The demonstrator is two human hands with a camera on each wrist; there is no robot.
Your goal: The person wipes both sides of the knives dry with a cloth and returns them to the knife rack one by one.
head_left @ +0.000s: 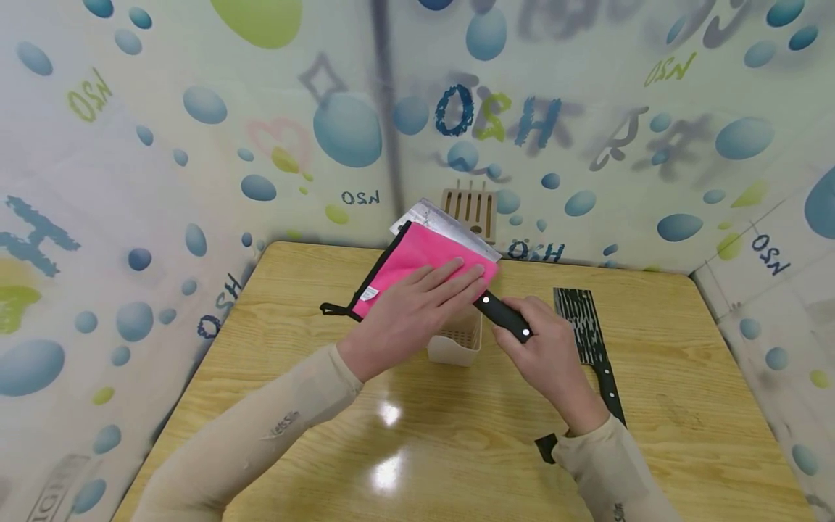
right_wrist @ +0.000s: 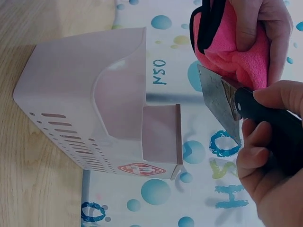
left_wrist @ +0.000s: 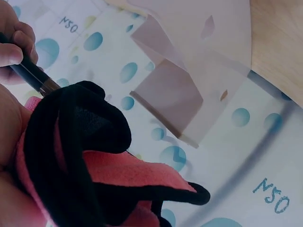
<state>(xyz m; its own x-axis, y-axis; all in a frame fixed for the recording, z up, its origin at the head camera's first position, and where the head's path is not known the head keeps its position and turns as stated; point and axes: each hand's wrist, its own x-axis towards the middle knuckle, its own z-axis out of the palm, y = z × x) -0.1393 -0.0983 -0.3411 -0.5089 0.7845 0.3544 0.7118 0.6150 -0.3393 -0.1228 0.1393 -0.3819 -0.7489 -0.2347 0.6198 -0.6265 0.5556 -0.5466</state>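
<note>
Just above the pale, box-shaped plastic holder (head_left: 454, 353), a person holds a broad metal cleaver with a black riveted handle (head_left: 504, 313). The right hand (head_left: 546, 351) has its fingers clamped round that handle, over to the holder's right. The left hand (head_left: 415, 310) lays its fingers, nearly straight and close together, across a bright pink cloth with black edging (head_left: 407, 254) (a little white tag (head_left: 369, 293) shows at its corner), and its thumb presses from the other side, pinching the fabric about the blade. A strip of bare metal shows along the cloth's far edge; from where I stand, the blade is clear of the holder. Right of the holder, a second cleaver with a black-and-silver streaked blade (head_left: 583, 326) lies flat on the yellowish wood-grain table (head_left: 678, 355). Nearer the person on that same side, a small black thing (head_left: 545, 449) pokes out beside the beige right sleeve (head_left: 609, 471), too hidden to name. Behind the holder rises a white wall printed with blue bubbles (head_left: 225, 170).
</note>
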